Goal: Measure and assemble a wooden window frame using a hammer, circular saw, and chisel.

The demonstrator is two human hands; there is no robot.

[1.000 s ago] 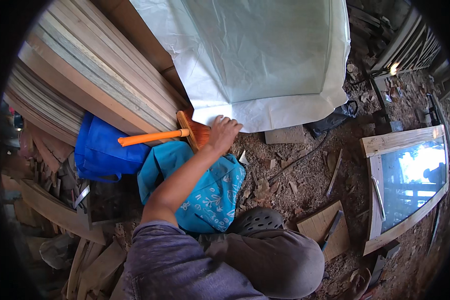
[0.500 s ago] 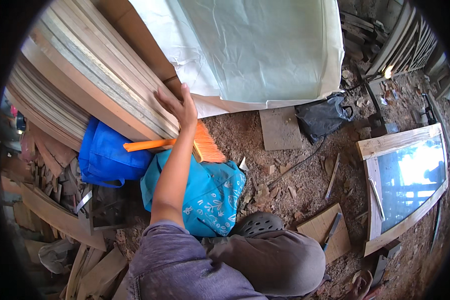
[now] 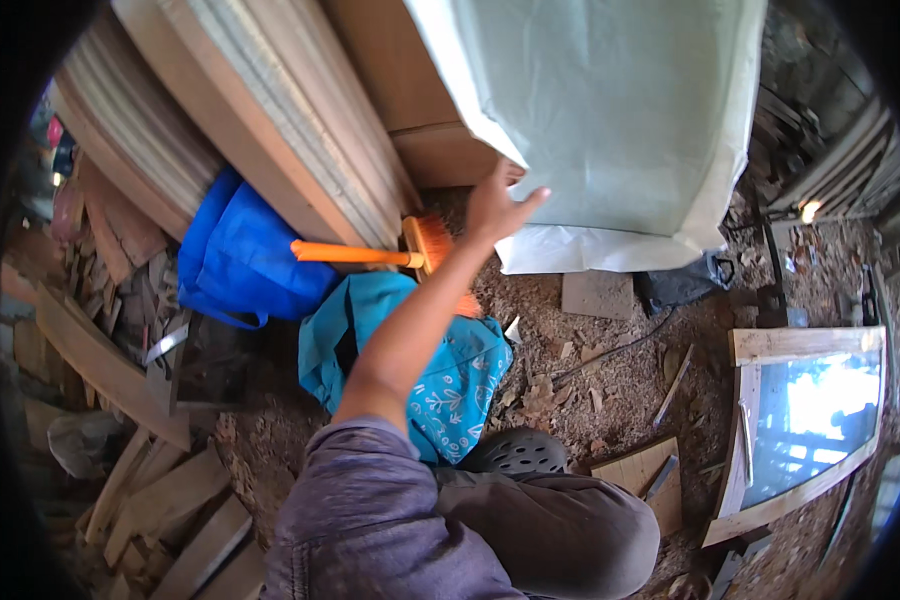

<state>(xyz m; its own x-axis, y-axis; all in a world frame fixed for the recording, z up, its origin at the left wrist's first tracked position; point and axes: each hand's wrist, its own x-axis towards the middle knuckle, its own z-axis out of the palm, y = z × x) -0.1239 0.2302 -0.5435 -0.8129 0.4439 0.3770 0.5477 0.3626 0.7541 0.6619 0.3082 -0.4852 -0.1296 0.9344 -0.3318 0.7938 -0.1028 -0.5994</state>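
The left hand (image 3: 495, 205) has a released grip, fingers spread, reaching up to the lower edge of a pale plastic sheet (image 3: 610, 120) draped over a cardboard box (image 3: 410, 100); whether fingertips touch it is hard to tell. Just below lies an orange brush (image 3: 370, 253) against stacked boards (image 3: 270, 130). A teal bag (image 3: 440, 370) and a blue bag (image 3: 235, 260) sit on the dirt floor (image 3: 610, 370), their contents hidden. The right hand is out of view.
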